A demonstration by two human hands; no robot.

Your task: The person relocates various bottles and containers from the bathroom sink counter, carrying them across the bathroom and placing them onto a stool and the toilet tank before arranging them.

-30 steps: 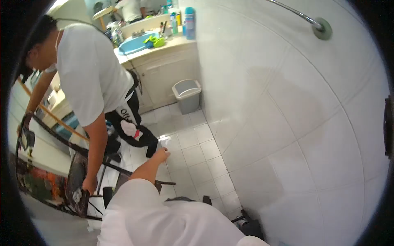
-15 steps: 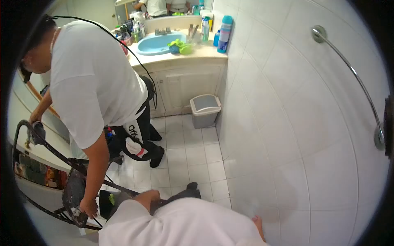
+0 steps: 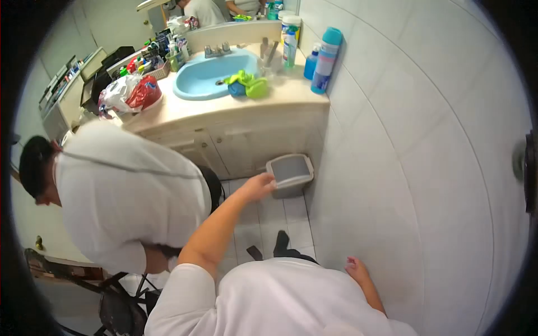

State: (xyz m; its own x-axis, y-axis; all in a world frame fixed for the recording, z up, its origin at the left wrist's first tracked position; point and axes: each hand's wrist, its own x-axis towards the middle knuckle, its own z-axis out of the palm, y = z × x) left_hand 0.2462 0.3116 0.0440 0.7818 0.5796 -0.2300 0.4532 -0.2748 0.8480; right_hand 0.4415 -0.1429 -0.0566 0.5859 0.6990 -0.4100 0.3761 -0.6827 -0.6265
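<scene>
My left hand [image 3: 259,187] reaches forward over the floor, its fingers overlapping the front left corner of the grey-lidded trash bin [image 3: 290,168] in view. Its fingers are smeared, and whether it touches the bin I cannot tell. No object shows in it. My right hand [image 3: 356,267] hangs low beside the tiled wall, fingers loosely apart, holding nothing. Ahead, lime-green rubber gloves [image 3: 255,87] lie over the front right rim of the blue sink [image 3: 188,92], with a blue item [image 3: 237,88] partly beneath them.
Another person [image 3: 129,196] in a white shirt bends at the left, near a dark folding chair [image 3: 120,308]. On the counter [image 3: 185,112] are a plastic bag [image 3: 124,92], a blue spray can [image 3: 327,61] and several bottles. Tiled wall [image 3: 403,168] bounds the right side.
My left arm has stretched forward from beside my body. The view has come closer to the counter. The other person has bent lower, and the chair sits lower in view.
</scene>
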